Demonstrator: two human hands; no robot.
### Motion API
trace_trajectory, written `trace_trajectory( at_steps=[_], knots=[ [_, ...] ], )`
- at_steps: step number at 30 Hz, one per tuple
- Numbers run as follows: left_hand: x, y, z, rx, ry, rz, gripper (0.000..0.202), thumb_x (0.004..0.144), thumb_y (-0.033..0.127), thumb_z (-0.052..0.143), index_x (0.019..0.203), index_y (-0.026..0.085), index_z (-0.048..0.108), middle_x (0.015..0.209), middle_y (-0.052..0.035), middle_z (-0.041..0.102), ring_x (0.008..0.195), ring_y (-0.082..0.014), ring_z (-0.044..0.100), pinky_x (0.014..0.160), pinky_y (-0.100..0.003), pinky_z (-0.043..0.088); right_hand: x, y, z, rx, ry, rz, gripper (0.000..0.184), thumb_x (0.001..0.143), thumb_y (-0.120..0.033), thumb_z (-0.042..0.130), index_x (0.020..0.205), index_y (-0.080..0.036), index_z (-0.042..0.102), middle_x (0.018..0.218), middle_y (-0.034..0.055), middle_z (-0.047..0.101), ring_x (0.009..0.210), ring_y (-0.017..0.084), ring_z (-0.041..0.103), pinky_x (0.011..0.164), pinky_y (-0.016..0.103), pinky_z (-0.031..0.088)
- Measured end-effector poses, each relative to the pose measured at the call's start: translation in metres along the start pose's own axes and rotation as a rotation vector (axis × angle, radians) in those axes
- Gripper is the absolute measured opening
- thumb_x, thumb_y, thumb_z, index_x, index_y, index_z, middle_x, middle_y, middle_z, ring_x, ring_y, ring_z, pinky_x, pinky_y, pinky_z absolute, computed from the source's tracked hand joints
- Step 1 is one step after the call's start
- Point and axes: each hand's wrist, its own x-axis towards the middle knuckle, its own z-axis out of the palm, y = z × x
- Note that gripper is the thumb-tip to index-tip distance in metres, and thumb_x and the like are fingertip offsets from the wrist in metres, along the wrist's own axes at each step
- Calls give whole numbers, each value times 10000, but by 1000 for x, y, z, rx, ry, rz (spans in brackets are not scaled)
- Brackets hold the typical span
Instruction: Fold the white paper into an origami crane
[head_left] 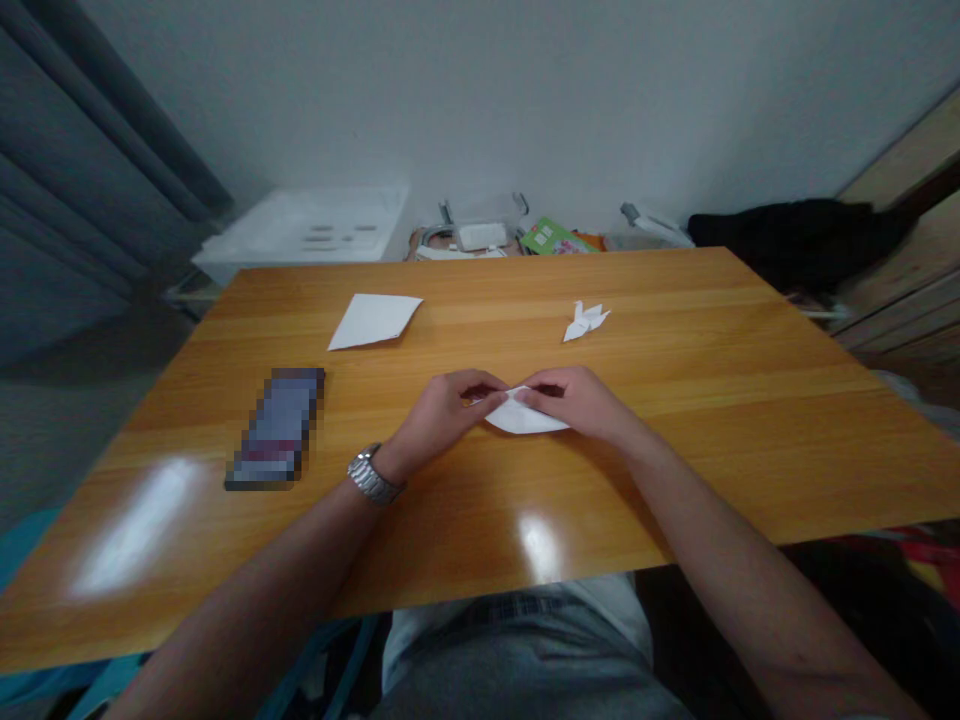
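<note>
Orange-brown wooden counter (465, 525) fills much of my feed, with room between its near edge and my left hand (442, 412) and right hand (581, 398). Their fingers pinch a curved white paper sheet (525, 417) at its far edge; beyond the right hand sits a small white folded-paper bird (585, 322).

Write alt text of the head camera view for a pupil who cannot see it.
A person's left hand and right hand pinch a piece of white paper at a wooden table. Farther back lie a white sheet, on the left, and a folded paper bird, on the right. A pixelated phone-like device lies left of the hands.
</note>
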Motion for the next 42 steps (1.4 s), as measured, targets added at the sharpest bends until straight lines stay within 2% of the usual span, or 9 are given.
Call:
trace_trajectory(
  at_steps=[7,14,20,28,31,37,42],
  knots=[
    [5,-5,-4,11,128,-78,196,914,332,659,949,150,725,911,-57,759,805,-162,691,747,-265,547,1,3,-9,2,64,4,216,883,-389,702,938,-203,796,932,57,797,844,216,713,774,325,518],
    [1,-5,-3,0,-7,-20,242,959,362,613,1069,178,725,1030,-52,762,918,-175,705,838,-287,543,-2,0,-8,-88,31,-4,195,898,-381,693,917,-227,811,917,37,805,829,211,724,740,314,505],
    [3,-6,-3,-36,11,-45,243,939,383,643,986,159,724,938,-56,756,827,-163,688,753,-267,540,-1,0,-12,-21,40,3,180,883,-365,703,905,-219,807,907,41,805,843,208,729,772,317,521],
    [2,-12,0,-115,-41,-90,241,908,389,669,977,159,693,870,-38,719,718,-127,628,608,-210,470,1,5,-14,21,31,19,204,868,-392,717,916,-215,807,928,55,804,856,223,733,796,345,547],
    [2,-12,-1,-149,-38,-112,236,895,386,676,969,163,682,842,-31,698,679,-120,602,571,-203,446,2,3,-14,64,89,11,258,884,-445,702,940,-213,801,958,67,798,855,219,730,799,352,565],
    [3,-13,5,-368,63,-190,225,846,329,726,911,162,591,864,-19,660,718,-116,632,640,-215,500,3,-3,-9,306,243,86,432,895,-583,656,1050,-190,745,928,89,773,774,201,721,704,339,603],
    [2,-16,15,-593,168,-250,305,818,331,757,847,167,502,923,-25,652,803,-139,675,731,-274,568,3,-1,4,349,166,71,425,877,-548,700,1107,-190,716,1078,106,762,928,226,728,810,357,601]
  ],
)
